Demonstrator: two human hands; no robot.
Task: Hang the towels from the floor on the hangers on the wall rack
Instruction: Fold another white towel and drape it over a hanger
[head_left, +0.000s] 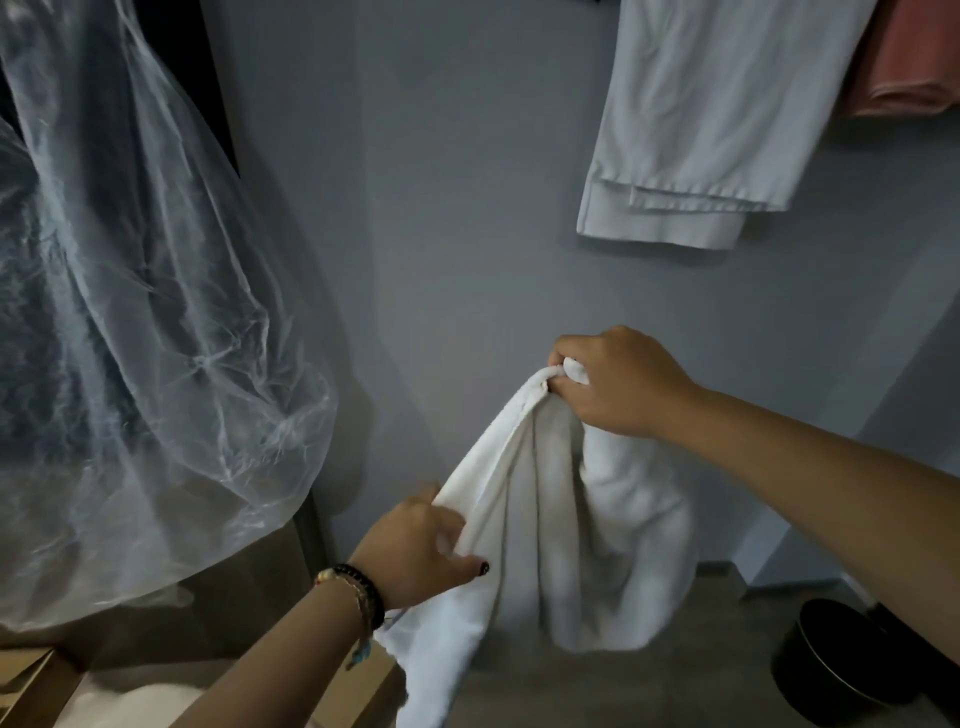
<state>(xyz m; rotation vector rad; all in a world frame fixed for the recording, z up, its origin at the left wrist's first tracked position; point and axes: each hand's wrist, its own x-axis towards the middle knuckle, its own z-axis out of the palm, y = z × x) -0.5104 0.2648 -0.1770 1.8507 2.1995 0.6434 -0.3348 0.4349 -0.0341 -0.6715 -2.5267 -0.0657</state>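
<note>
Against a grey wall (441, 208), with a folded white towel (691, 130) and a pink towel (914, 62) already hanging at one o'clock, I have a limp white terry towel (545, 519) lifted off the floor at five o'clock. My right hand (618, 384) bunches its top corner in curled fingers; my left hand (421, 545) pinches its left edge. I judge this the spreading step. Next I must find a free hanger, none visible here.
</note>
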